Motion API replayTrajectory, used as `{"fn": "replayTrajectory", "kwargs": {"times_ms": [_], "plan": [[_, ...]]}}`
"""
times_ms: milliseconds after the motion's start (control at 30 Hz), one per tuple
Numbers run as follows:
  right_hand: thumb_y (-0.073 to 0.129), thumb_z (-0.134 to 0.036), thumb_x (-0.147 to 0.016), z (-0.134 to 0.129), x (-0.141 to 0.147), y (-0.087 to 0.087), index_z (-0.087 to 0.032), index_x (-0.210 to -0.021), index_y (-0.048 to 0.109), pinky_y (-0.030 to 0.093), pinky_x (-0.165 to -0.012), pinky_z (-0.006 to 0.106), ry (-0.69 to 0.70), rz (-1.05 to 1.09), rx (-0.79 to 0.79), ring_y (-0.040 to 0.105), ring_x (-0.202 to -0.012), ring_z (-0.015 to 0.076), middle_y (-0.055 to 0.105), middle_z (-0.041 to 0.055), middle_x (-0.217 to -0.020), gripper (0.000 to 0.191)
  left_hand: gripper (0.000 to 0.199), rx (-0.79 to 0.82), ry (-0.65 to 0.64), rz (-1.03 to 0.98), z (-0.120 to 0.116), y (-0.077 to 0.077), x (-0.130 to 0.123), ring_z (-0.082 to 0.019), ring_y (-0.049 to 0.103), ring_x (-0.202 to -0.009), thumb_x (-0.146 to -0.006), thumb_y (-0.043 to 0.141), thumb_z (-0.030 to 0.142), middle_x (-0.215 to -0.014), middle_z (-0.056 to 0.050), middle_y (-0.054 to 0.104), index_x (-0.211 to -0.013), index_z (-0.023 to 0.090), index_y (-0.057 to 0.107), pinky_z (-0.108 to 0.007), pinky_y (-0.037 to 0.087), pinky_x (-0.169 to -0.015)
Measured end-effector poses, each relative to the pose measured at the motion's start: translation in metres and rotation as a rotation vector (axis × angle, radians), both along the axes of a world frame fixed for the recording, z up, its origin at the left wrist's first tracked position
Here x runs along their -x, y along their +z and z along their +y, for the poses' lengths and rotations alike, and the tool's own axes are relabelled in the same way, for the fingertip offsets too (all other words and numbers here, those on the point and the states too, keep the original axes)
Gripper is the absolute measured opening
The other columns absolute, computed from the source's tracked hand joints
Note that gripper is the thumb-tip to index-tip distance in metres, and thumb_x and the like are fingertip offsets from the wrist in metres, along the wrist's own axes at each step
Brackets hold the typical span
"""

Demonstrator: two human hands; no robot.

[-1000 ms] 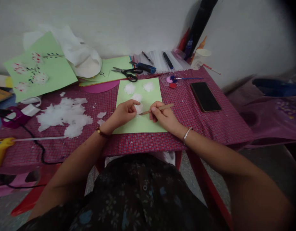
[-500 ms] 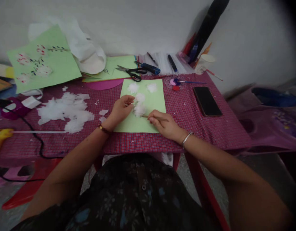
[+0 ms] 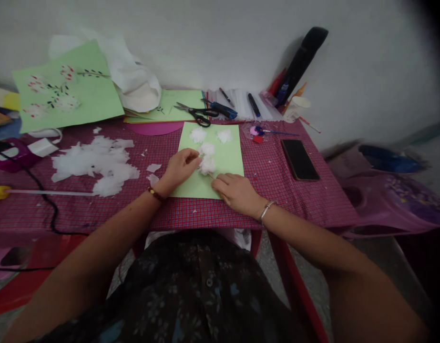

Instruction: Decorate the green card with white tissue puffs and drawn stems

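Note:
A light green sheet of paper (image 3: 223, 185) lies in front of me with several fluffy white paper flowers on it. My left hand (image 3: 182, 166) rests over the sheet's left side, its thumb and fingertips closed at the edge of the lowest white paper flower (image 3: 207, 165). From the right, my right hand (image 3: 237, 193) is closed round a thin brown stick (image 3: 211, 176), mostly hidden by the fingers. The stick's tip meets the bottom of that same flower. Another white flower (image 3: 206, 148) touches it from above.
A heap of torn white paper (image 3: 94, 162) lies left, near a glue gun's glue stick (image 3: 51, 192) and black cable (image 3: 44, 200). Scissors (image 3: 196, 112), a blue cutter (image 3: 220, 108) and pens lie behind the sheet. Right are a paint palette (image 3: 257, 133) and phone (image 3: 299, 159).
My right hand has turned palm-down and moved slightly left and lower, hiding most of the stick. My left fingertips have come down onto the lowest flower. The view has shifted slightly.

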State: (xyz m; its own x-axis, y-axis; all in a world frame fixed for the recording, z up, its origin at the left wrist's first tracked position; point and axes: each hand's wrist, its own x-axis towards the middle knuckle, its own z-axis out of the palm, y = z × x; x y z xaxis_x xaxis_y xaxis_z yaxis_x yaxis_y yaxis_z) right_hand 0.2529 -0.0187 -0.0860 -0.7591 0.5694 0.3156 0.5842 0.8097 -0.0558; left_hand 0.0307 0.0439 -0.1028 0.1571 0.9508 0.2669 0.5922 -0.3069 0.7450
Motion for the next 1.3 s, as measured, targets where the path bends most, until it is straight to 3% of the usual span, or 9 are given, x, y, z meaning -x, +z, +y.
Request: {"fn": "replayTrajectory", "kwargs": {"times_ms": [133,300,433,700,833,967,1100,1200,1300], "plan": [[0.041,-0.018,-0.099,0.001,0.0,-0.001,-0.017,-0.098,0.063,0.04,-0.07,0.035,-0.003,0.019,0.03,0.056,-0.081,0.0219,0.067,0.0096,-0.091,0.022,0.032,-0.039,-0.056,0.032,-0.003,-0.001,-0.002,-0.022,0.063,-0.094,-0.077,0.068,0.036,-0.103,-0.009,0.07,-0.102,0.017,0.064,-0.038,0.05,-0.085],[0.035,-0.029,-0.104,0.003,-0.004,-0.002,-0.019,-0.098,0.06,0.045,-0.073,0.031,-0.026,0.293,0.231,0.057,-0.08,0.0175,0.065,0.0065,-0.091,0.027,0.048,-0.15,-0.185,0.149,-0.005,-0.004,-0.008,-0.03,0.058,-0.114,-0.071,0.07,0.023,-0.12,-0.013,0.064,-0.118,0.017,0.06,-0.048,0.045,-0.102],[0.038,-0.032,-0.103,0.005,-0.007,-0.001,-0.022,-0.099,0.059,0.046,-0.073,0.031,-0.044,0.444,0.37,0.059,-0.081,0.0167,0.065,0.0051,-0.093,0.024,0.05,-0.158,-0.171,0.157,-0.001,-0.005,-0.012,-0.028,0.059,-0.111,-0.069,0.066,0.015,-0.119,-0.011,0.064,-0.118,0.019,0.06,-0.046,0.047,-0.101],[0.039,-0.04,-0.102,-0.001,-0.012,0.006,-0.023,-0.091,0.057,0.045,-0.068,0.031,-0.145,0.651,0.462,0.059,-0.074,0.0163,0.062,0.0027,-0.082,0.027,0.046,-0.092,-0.134,0.079,0.003,-0.008,-0.02,-0.026,0.06,-0.103,-0.069,0.067,0.015,-0.112,-0.011,0.065,-0.115,0.016,0.063,-0.043,0.05,-0.094],[0.039,-0.045,-0.101,0.0,-0.015,0.002,-0.023,-0.085,0.056,0.044,-0.065,0.031,-0.198,0.794,0.514,0.056,-0.067,0.0146,0.06,0.0015,-0.079,0.032,0.037,0.03,-0.107,-0.196,0.001,0.011,-0.008,-0.022,0.061,-0.1,-0.07,0.069,0.021,-0.111,-0.01,0.067,-0.107,0.017,0.066,-0.039,0.051,-0.09],[0.041,-0.05,-0.1,0.005,-0.015,0.0,-0.022,-0.08,0.055,0.043,-0.061,0.031,-0.217,0.857,0.6,0.054,-0.063,0.0145,0.058,0.0012,-0.073,0.036,0.016,0.074,-0.012,-0.555,-0.014,0.053,0.049,-0.014,0.063,-0.084,-0.08,0.067,0.029,-0.096,-0.005,0.07,-0.092,0.019,0.067,-0.031,0.051,-0.082],[0.046,-0.053,-0.097,0.008,-0.012,0.002,-0.023,-0.079,0.054,0.043,-0.057,0.032,-0.205,0.936,0.675,0.053,-0.058,0.0151,0.058,0.0011,-0.069,0.036,0.006,0.121,0.071,-0.245,-0.042,0.071,0.109,-0.013,0.06,-0.07,-0.075,0.07,0.022,-0.079,-0.003,0.068,-0.08,0.018,0.068,-0.029,0.05,-0.07],[0.049,-0.051,-0.096,0.008,-0.012,0.003,-0.025,-0.08,0.056,0.044,-0.055,0.032,-0.202,0.973,0.682,0.054,-0.058,0.0154,0.059,0.0016,-0.069,0.032,0.012,0.117,-0.008,0.089,-0.061,0.056,0.128,-0.017,0.062,-0.076,-0.077,0.063,0.018,-0.083,-0.005,0.069,-0.087,0.017,0.069,-0.033,0.052,-0.072],[0.052,-0.051,-0.095,0.01,-0.012,0.0,-0.024,-0.08,0.057,0.045,-0.054,0.032,-0.211,0.979,0.679,0.055,-0.057,0.0148,0.06,0.0017,-0.068,0.031,0.036,-0.076,-0.113,0.387,-0.069,0.037,0.13,-0.024,0.062,-0.106,-0.077,0.054,0.008,-0.114,-0.011,0.068,-0.109,0.018,0.069,-0.045,0.05,-0.095]]}}
